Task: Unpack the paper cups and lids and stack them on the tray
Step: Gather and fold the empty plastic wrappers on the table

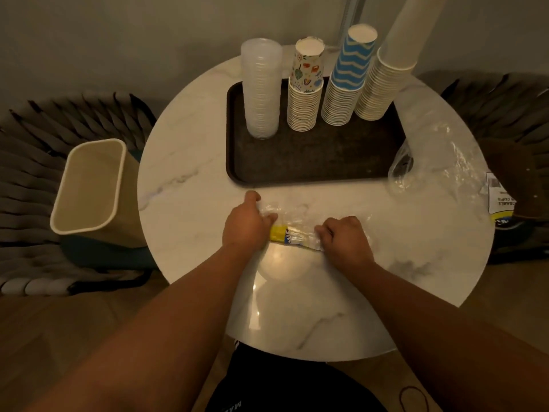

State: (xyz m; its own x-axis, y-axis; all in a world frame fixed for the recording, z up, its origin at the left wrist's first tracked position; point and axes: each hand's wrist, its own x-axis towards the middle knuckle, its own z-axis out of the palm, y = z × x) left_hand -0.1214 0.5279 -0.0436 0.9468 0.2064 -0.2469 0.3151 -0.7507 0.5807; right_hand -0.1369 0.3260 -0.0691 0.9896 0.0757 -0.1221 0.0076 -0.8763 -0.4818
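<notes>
**Empty wrapper being gathered, stacks already on the tray**

Marble tabletop [184, 162], dim room: tray [312, 165] at the far edge carries the lids [261, 87] and three cup stacks [341, 84]. Near the front edge, left hand [245, 226] and right hand [346, 236] curl their fingers round the clear wrapper [294, 233], pinching it. A careless sweep forward could topple the tall stacks.

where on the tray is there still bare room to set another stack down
The near half of the tray is bare, from the front rim back to the stacks. The far edge is crowded: lids, patterned cups, blue cups and white cups stand in a row. A loose plastic bag overlaps the near right corner.
</notes>
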